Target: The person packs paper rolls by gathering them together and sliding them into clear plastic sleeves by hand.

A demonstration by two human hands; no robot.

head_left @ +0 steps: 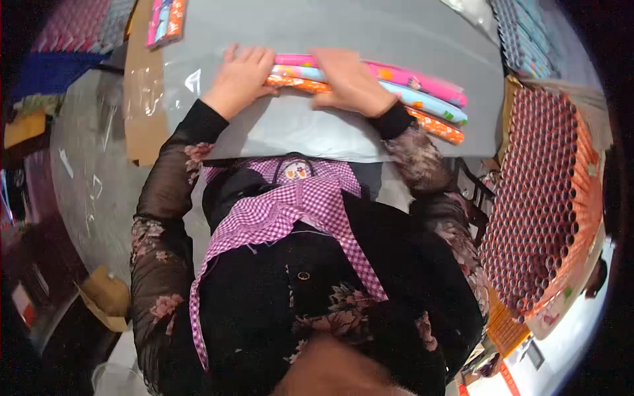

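Three patterned paper rolls lie side by side on the grey tabletop (277, 135): a pink roll (422, 80), a light blue roll (422, 100) and an orange roll (436, 125). My left hand (246, 76) is closed around their left ends, which it partly hides. Across their middle my right hand (350, 82) grips the three together, slightly blurred. The rolls' right ends stick out past my right wrist, slanting towards me.
At the table's far left corner lies another set of pink, blue and orange rolls (165, 20). Cardboard (144, 99) covers the left edge. To the right stands a large stack of orange rolls (538, 198), ends facing me. Blue rolls (525, 39) are piled at the upper right.
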